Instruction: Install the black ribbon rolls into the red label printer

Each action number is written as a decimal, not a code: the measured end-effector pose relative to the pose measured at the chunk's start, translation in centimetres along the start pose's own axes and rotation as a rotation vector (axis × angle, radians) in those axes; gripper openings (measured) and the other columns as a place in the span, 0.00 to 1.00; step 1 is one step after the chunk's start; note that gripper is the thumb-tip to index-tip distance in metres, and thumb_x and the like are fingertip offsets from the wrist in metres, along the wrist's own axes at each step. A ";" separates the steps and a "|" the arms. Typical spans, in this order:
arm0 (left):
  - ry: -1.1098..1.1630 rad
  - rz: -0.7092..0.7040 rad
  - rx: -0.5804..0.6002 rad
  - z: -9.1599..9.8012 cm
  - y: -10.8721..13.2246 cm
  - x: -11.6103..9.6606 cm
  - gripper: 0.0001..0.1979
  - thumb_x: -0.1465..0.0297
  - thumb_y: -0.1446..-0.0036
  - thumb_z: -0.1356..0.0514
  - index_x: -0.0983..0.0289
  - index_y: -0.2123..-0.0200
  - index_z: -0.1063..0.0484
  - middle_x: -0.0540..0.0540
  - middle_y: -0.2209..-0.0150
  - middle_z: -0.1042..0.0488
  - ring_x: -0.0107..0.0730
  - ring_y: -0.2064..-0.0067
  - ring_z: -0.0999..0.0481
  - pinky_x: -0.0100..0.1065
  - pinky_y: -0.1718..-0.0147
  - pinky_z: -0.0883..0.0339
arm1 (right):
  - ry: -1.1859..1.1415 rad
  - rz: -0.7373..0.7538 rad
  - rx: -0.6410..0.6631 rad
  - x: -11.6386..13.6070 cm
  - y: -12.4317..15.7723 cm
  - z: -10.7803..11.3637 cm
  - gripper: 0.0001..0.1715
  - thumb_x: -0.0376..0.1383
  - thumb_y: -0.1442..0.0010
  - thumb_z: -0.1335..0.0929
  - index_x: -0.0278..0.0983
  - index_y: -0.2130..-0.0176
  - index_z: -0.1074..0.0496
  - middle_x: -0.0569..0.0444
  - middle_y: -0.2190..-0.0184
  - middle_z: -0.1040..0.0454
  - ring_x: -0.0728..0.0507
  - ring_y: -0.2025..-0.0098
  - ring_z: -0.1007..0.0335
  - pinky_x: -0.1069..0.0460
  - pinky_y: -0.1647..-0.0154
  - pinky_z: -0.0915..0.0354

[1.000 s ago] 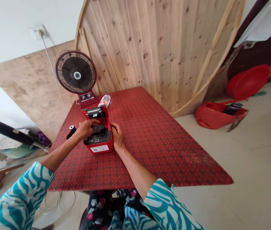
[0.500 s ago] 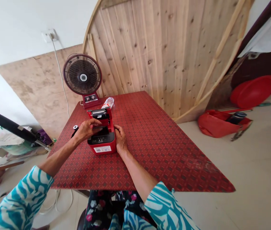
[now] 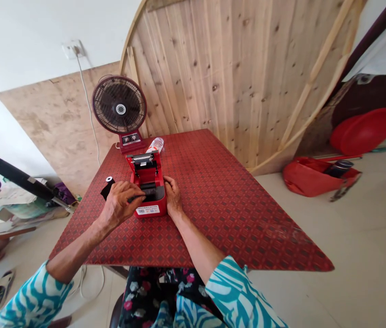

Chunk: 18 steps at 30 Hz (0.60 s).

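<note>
A small red label printer [image 3: 163,208] stands on the table with its lid [image 3: 143,159] raised, showing black rollers inside. A white sticker [image 3: 147,209] is on its front. My left hand [image 3: 123,200] is at its front left corner, fingertips pinched on a dark part of the printer; the hand hides part of this. My right hand [image 3: 173,196] grips the right side wall, fingers curled along it. Left of the printer, beyond my left hand, lies a small black roll with a white core [image 3: 109,179].
A dark red fan [image 3: 120,109] and a clear plastic bottle [image 3: 155,145] are behind the printer. A patterned red cloth covers the table [image 3: 234,214]. Wooden boards [image 3: 206,68] lean on the wall. A red bag [image 3: 304,177] and basin [image 3: 363,132] are at right.
My left hand has moved from over the printer's open inside down to its front left, pinching a dark part. More of the inside shows. My right hand keeps its place.
</note>
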State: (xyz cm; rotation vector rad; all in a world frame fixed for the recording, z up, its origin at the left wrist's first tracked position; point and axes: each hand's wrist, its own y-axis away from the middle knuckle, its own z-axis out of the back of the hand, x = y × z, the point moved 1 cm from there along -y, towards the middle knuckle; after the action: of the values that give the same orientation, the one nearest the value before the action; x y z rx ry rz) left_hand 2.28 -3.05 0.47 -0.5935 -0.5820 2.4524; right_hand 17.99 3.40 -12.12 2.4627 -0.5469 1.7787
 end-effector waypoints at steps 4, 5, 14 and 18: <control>-0.102 -0.164 -0.086 -0.4 2.4 -0.7 0.05 0.68 0.41 0.40 0.59 0.65 0.23 0.54 0.65 0.22 0.35 0.63 0.26 0.40 0.58 0.39 | -0.020 0.001 0.005 -0.2 -0.1 0.0 0.17 0.42 0.46 0.37 0.40 0.59 0.26 0.54 0.58 0.23 0.43 0.52 0.31 0.46 0.47 0.38; -0.120 -0.199 -0.103 -0.6 2.8 -0.8 0.05 0.69 0.41 0.40 0.59 0.65 0.23 0.54 0.65 0.22 0.35 0.62 0.26 0.40 0.57 0.38 | -0.024 0.003 0.008 -0.3 -0.1 0.1 0.17 0.41 0.46 0.37 0.40 0.59 0.26 0.54 0.58 0.23 0.43 0.52 0.31 0.46 0.47 0.38; -0.143 -0.398 -0.304 -3.2 4.4 1.6 0.10 0.76 0.45 0.40 0.60 0.59 0.27 0.58 0.56 0.23 0.43 0.47 0.29 0.48 0.48 0.39 | -0.069 -0.044 0.013 -0.8 0.1 0.2 0.19 0.43 0.47 0.35 0.40 0.57 0.26 0.54 0.59 0.22 0.43 0.54 0.29 0.48 0.52 0.36; -0.140 -0.422 -0.381 -4.2 4.7 2.2 0.11 0.77 0.45 0.40 0.60 0.59 0.27 0.58 0.54 0.24 0.44 0.44 0.32 0.48 0.46 0.40 | -0.071 -0.091 -0.006 -0.5 -1.3 0.3 0.23 0.46 0.47 0.33 0.41 0.53 0.27 0.54 0.58 0.22 0.43 0.56 0.28 0.48 0.54 0.34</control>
State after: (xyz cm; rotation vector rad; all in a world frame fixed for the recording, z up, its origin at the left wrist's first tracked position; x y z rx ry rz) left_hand 0.94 -4.22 -5.99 -0.3924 -1.1230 2.0048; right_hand 18.48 4.69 -12.51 2.5121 -0.4367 1.6594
